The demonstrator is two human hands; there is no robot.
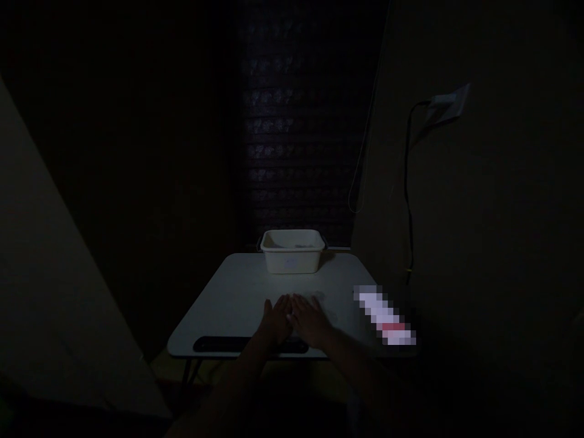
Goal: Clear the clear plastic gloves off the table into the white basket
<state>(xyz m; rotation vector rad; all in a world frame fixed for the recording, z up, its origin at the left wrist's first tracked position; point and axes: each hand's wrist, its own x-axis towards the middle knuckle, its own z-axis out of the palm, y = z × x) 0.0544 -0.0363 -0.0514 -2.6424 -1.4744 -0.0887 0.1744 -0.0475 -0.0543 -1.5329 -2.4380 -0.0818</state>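
Observation:
In dim light, my left hand [277, 320] and my right hand [309, 319] lie side by side near the middle of a white table [228, 304]. Their fingertips meet or nearly meet, with the fingers stretched forward and palms down. Just beyond and to the right of my right hand, a faint clear, crumpled-looking thing [325, 304] rests on the tabletop; part of it is hidden by that hand. Whether anything lies beneath my palms cannot be seen. Neither hand visibly grips anything.
A white tub [292, 261] with dark side handles stands at the table's back edge, something pale inside. A pixelated bright object [385, 316] is at the right edge. A dark slot [223, 344] runs along the front. A cable [409, 194] hangs from a wall socket.

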